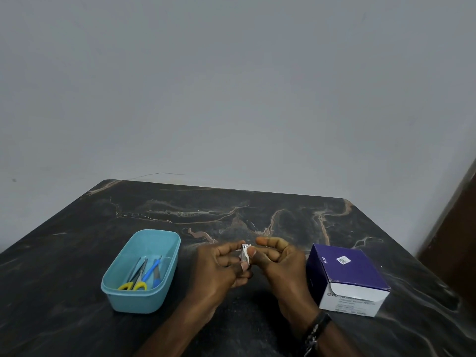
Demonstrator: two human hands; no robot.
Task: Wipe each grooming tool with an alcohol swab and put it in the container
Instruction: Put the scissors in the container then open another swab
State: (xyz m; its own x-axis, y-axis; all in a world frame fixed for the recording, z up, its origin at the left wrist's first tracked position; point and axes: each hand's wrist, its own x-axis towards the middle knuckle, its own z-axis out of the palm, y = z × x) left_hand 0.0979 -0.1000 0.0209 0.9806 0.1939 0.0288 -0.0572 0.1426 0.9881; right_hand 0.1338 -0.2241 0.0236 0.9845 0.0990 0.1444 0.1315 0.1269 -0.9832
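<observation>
A small metal nail clipper (244, 252) is held between both hands above the table's middle. My left hand (221, 266) pinches its left side. My right hand (275, 258) presses a white alcohol swab (247, 249) against it with the thumb. To the left stands a light blue plastic container (123, 297). Inside it lie yellow-handled scissors (135, 283), a blue-handled tool (152, 270) and thin dark tweezers (139, 267).
A purple and white box of alcohol swabs (347, 279) lies at the right, flap open toward me. The dark marble table (257, 212) meets a grey wall at the back. A brown door edge (458, 228) stands at the far right.
</observation>
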